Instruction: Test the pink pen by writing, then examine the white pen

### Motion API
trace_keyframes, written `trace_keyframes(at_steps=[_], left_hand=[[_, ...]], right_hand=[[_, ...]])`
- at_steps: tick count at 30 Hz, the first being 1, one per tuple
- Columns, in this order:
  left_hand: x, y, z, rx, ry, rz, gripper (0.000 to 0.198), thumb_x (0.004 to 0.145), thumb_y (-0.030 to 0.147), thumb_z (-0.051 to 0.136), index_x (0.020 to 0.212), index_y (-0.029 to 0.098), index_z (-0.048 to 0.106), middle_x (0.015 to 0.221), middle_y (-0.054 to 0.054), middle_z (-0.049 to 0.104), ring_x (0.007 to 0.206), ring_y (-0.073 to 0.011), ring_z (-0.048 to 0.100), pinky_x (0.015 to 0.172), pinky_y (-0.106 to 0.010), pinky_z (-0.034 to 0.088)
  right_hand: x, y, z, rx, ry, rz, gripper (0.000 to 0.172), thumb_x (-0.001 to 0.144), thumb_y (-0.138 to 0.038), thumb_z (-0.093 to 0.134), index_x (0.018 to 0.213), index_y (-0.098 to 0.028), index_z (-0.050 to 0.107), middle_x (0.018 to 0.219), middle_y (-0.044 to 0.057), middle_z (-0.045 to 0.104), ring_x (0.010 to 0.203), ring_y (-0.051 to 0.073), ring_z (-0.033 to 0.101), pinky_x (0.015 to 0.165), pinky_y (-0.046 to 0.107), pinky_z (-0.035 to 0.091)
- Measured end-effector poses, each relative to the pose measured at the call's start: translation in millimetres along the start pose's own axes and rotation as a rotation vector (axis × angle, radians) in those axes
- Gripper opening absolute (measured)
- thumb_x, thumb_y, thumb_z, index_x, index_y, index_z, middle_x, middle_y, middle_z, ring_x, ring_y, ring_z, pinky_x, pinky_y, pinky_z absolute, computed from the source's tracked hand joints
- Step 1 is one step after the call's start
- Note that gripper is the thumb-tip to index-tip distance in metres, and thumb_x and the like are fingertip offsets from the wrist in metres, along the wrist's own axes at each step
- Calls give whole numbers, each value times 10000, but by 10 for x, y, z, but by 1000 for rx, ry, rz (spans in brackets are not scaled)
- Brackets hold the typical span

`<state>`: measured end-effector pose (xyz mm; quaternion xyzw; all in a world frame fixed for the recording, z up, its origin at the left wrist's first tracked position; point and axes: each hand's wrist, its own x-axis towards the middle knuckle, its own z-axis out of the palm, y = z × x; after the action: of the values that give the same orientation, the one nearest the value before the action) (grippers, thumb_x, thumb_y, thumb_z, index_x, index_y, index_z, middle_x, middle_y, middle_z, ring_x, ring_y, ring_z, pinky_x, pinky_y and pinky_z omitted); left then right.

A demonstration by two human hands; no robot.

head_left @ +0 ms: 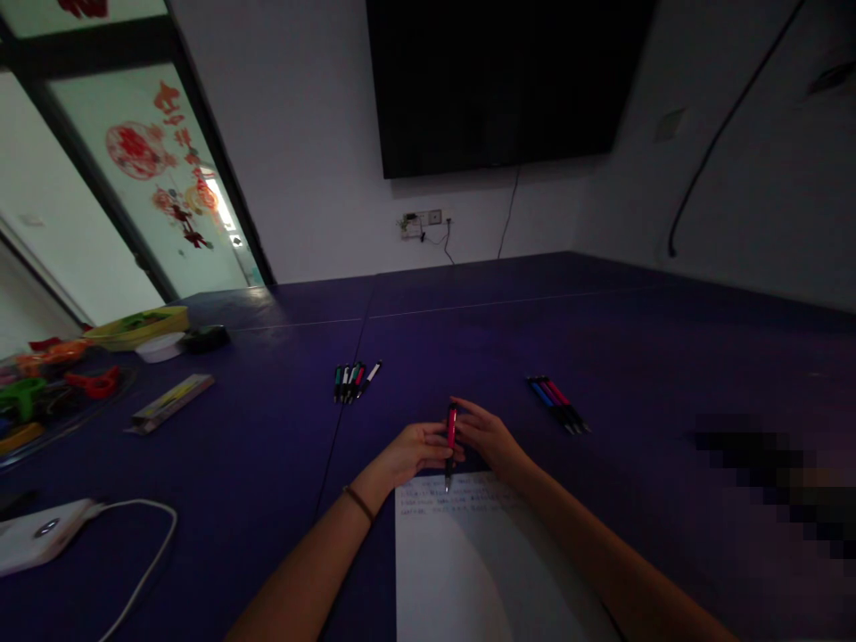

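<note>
A pink pen (451,430) with dark ends stands nearly upright between my hands, its tip pointing down toward the paper. The fingers of my left hand (415,455) are closed on its lower part. My right hand (491,437) grips it from the other side, index finger at the top end. Below lies a white sheet of paper (441,571) with handwritten lines along its upper edge. Several pens (350,382) with green, white and pink barrels lie in a group at left. To the right, more pens (556,403) with blue and pink barrels lie side by side.
On the purple table (267,464) at left are a white power bank (44,535) with a cable, a long thin box (172,401), a yellow tray (137,328) and a heap of colourful items (53,388). A dark blurred patch (782,473) is at right.
</note>
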<state>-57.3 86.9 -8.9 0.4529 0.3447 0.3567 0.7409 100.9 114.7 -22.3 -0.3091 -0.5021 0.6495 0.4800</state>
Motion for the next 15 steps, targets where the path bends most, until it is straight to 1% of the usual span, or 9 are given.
trace_keyframes(at_steps=[4,8,12,15], left_hand=[[-10,2,3,4,-15,-3,527,613,119,635,1119,161,492,817,-86,638,750,-173,602,716,-289,416],[-2,-7,-13,-3,-24,-4,545,608,99,631,1129,152,482,819,-95,640,757,-181,604,715,-291,425],[14,-6,-8,-45,5,24,542,600,116,653,1117,141,490,815,-86,639,756,-168,601,734,-285,424],[12,8,2,-67,4,35,532,594,137,672,1098,133,503,821,-78,638,749,-154,599,753,-286,419]], right_hand=[[-19,-31,20,-2,-5,-13,474,578,-258,679,1029,-195,544,732,9,611,597,113,538,565,251,411],[-24,-39,29,23,-4,-10,464,564,-250,688,1005,-194,554,735,8,610,603,112,539,562,244,411],[-10,-2,11,43,-29,1,576,602,-275,666,1135,-191,464,708,-4,602,572,96,525,544,231,403],[-8,16,-1,58,-41,17,652,617,-290,659,1202,-178,394,699,-3,600,578,98,530,561,238,411]])
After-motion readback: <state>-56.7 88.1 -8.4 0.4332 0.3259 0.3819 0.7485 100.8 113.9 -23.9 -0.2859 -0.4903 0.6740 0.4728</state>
